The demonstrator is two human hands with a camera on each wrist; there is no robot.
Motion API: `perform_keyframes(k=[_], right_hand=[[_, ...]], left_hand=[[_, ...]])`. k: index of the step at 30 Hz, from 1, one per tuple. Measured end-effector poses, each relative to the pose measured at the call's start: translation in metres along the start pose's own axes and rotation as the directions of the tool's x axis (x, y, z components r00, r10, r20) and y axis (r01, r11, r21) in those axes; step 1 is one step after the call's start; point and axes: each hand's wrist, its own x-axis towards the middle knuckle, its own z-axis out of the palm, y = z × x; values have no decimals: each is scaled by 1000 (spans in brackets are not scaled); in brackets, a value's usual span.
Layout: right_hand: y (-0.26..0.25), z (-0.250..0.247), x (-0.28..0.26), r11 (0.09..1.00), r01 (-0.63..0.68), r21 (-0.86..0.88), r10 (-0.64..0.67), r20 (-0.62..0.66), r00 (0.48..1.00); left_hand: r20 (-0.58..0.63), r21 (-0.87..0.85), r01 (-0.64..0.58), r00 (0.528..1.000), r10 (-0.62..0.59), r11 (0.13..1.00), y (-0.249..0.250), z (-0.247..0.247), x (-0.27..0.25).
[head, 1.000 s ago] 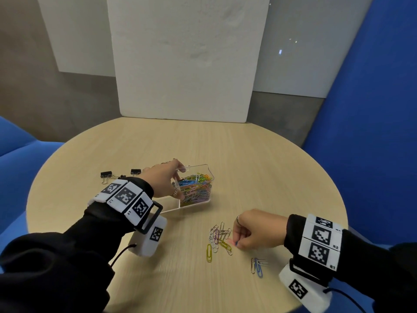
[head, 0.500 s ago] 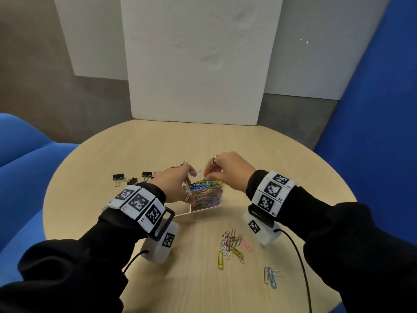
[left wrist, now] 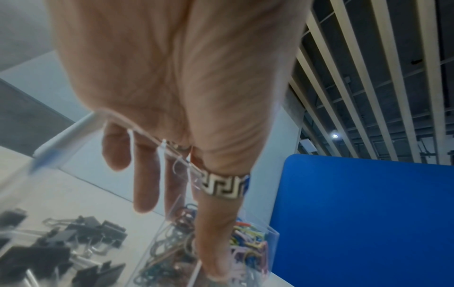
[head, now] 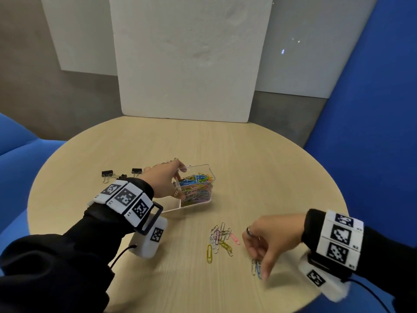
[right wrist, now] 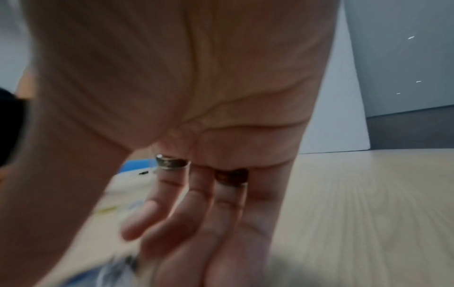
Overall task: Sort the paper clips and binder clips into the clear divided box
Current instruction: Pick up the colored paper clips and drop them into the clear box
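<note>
Right hand (head: 274, 239) is way closer: fingers loosely spread, holding nothing, tips right over two paper clips (head: 256, 266) lying lengthwise toward the person. Left hand (head: 163, 180) grips the clear divided box (head: 204, 169), up and left of there.

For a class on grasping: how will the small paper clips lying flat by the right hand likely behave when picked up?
The two paper clips lie flat on the smooth table, so they will probably slide before lifting. Thin wire, likely very light. They overlap, so may come up together under the right hand.
</note>
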Motion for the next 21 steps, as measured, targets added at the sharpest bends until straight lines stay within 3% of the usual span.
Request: perform_keyframes(k=[5,12,15,18,19,21], right_hand=[[2,6,19,1000,7,8,-6,-150,989],[11,-19,24,985,17,173,57,-413,909],[21,-22,9,992,-35,124,76,-343,936],[26,-15,-2,997,-49,66,64,-243,968],[27,-12,-4,997,-61,55,72,-218,973],[29,-6,-5,995,-91,36,96,-177,980]], left_hand=[[-4,-5,3,1000,-3,1000,1,0,0],[21,3,14,1000,-14,1000,1,-1,0],[-29,143,-15,999,19,990,7,-1,-5],[-164,295,-152,965,206,944,26,4,-21],[-159,294,-225,947,280,929,33,7,-28],[0,225,-341,937,350,913,43,14,-37]])
